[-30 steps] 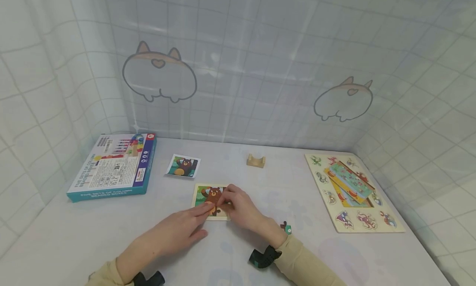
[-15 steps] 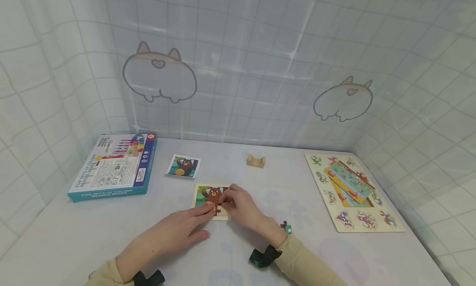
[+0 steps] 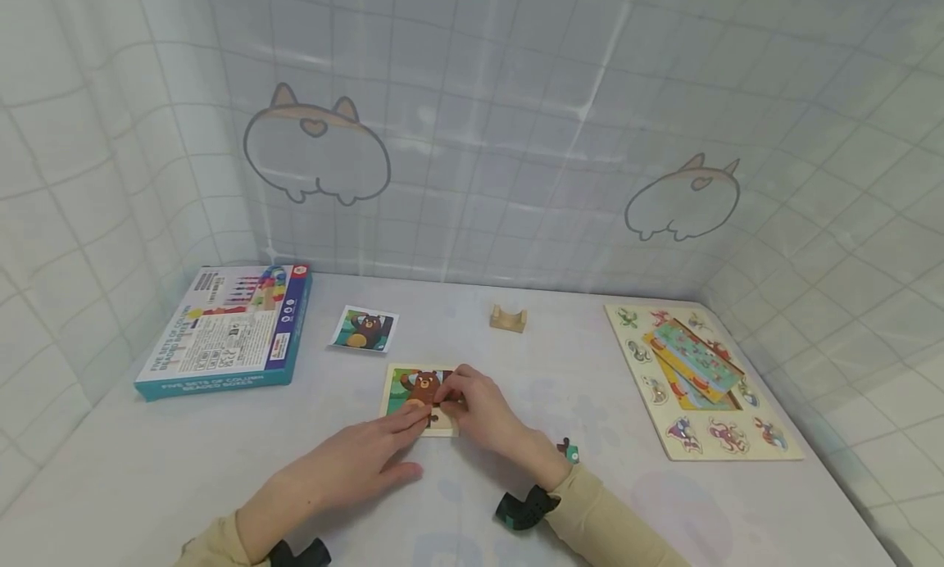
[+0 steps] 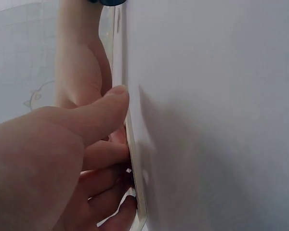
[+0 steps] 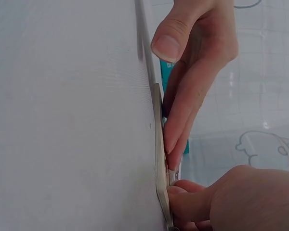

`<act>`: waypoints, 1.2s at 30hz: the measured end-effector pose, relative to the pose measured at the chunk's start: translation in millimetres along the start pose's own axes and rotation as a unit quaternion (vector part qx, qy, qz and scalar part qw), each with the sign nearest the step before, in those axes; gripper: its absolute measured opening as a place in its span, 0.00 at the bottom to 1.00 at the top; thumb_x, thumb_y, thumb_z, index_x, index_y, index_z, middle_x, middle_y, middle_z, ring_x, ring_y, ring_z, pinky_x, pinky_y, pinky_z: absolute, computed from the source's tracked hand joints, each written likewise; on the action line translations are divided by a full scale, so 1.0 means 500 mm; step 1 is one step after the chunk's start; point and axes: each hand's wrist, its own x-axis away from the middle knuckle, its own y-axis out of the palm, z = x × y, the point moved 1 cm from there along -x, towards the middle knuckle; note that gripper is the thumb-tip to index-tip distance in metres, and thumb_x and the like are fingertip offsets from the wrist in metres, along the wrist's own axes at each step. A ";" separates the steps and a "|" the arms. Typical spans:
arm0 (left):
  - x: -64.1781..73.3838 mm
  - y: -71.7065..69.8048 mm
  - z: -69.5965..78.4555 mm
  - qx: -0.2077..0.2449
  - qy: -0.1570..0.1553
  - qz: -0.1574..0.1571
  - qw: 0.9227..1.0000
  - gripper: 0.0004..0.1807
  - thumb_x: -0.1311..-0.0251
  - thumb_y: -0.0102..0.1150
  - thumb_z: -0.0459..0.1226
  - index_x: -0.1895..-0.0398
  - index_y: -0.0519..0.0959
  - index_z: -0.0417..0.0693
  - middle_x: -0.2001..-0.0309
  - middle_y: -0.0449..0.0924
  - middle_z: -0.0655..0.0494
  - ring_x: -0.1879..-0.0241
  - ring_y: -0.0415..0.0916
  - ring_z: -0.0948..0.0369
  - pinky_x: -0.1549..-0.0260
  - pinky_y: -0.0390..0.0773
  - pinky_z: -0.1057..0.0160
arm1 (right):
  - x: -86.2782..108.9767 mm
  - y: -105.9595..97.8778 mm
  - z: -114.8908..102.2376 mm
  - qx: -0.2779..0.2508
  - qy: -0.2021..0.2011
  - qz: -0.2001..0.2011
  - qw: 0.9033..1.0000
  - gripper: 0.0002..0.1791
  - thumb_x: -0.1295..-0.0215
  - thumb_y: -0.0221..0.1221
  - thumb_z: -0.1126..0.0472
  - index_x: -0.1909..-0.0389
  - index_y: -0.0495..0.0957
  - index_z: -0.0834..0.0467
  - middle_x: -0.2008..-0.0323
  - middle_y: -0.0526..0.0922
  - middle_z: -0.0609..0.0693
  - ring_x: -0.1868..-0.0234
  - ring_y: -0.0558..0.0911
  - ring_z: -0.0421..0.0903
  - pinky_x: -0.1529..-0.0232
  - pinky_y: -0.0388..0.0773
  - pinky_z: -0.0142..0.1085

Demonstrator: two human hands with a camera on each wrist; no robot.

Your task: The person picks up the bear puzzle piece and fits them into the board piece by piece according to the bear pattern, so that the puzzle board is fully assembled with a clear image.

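Observation:
A small square wooden bear puzzle (image 3: 422, 383) lies mid-table, its lower right showing bare wood. My left hand (image 3: 361, 460) has its straight fingers on the puzzle's lower part, covering some of it. At the right side my right hand (image 3: 483, 415) pinches what seems to be a puzzle piece, mostly hidden by the fingers. Both wrist views show the board's thin edge, with the left fingertips (image 5: 172, 144) and right fingertips (image 5: 177, 190) close together over it. Beside my right wrist lies a loose green and brown puzzle piece (image 3: 568, 451).
A printed bear card (image 3: 364, 330) lies behind the puzzle. Further back is a small wooden holder (image 3: 508, 319). At left sits a flat boxed set (image 3: 221, 329); at right, a wooden animal board (image 3: 674, 444) with colourful cards (image 3: 696, 358) on it. A patterned curtain (image 3: 472, 141) encloses the table.
My left hand has slid slightly right across the puzzle, its fingertips now nearer the right hand. The right hand stays at the puzzle's right side with almost no movement.

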 end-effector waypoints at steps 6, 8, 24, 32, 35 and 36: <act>-0.002 -0.003 -0.004 0.012 0.004 -0.004 1.000 0.37 0.33 0.56 0.58 0.27 0.67 0.50 0.24 0.62 0.56 0.26 0.61 0.54 0.35 0.72 0.47 | -0.001 -0.026 -0.002 0.008 -0.020 -0.049 0.999 0.06 0.33 0.62 0.68 0.59 0.83 0.57 0.62 0.79 0.47 0.62 0.78 0.39 0.59 0.77 0.28; -0.003 -0.003 -0.005 0.008 0.006 -0.005 1.000 0.36 0.33 0.56 0.57 0.27 0.68 0.50 0.25 0.62 0.56 0.26 0.61 0.54 0.35 0.72 0.47 | 0.005 -0.044 -0.003 0.008 -0.029 -0.075 0.997 0.08 0.32 0.62 0.65 0.54 0.83 0.57 0.59 0.81 0.47 0.60 0.78 0.40 0.56 0.78 0.30; 0.002 -0.010 0.000 0.011 0.011 -0.001 1.000 0.34 0.31 0.56 0.54 0.28 0.68 0.47 0.24 0.61 0.56 0.25 0.59 0.53 0.32 0.67 0.46 | 0.120 -0.200 0.118 0.000 -0.018 -0.004 1.000 0.14 0.35 0.66 0.60 0.49 0.82 0.58 0.57 0.85 0.49 0.57 0.81 0.39 0.51 0.82 0.46; 0.004 -0.009 -0.002 0.011 0.010 -0.002 1.000 0.34 0.31 0.56 0.55 0.28 0.68 0.48 0.24 0.61 0.57 0.25 0.59 0.54 0.32 0.67 0.46 | 0.175 -0.227 0.168 -0.032 -0.016 0.008 0.999 0.14 0.36 0.67 0.57 0.51 0.83 0.55 0.58 0.85 0.46 0.58 0.81 0.41 0.53 0.82 0.41; 0.003 -0.009 -0.003 0.013 0.012 -0.002 1.000 0.35 0.31 0.56 0.55 0.27 0.68 0.48 0.24 0.61 0.57 0.25 0.59 0.54 0.32 0.67 0.46 | 0.184 -0.230 0.182 -0.034 -0.034 0.014 0.999 0.13 0.37 0.69 0.59 0.52 0.83 0.55 0.60 0.85 0.47 0.60 0.81 0.44 0.55 0.82 0.39; 0.003 -0.009 -0.003 0.014 0.012 -0.002 1.000 0.35 0.31 0.56 0.55 0.27 0.68 0.48 0.24 0.61 0.57 0.25 0.59 0.54 0.32 0.67 0.46 | 0.186 -0.232 0.186 -0.032 -0.035 0.014 0.999 0.13 0.38 0.69 0.59 0.52 0.83 0.55 0.60 0.85 0.47 0.60 0.81 0.44 0.56 0.81 0.38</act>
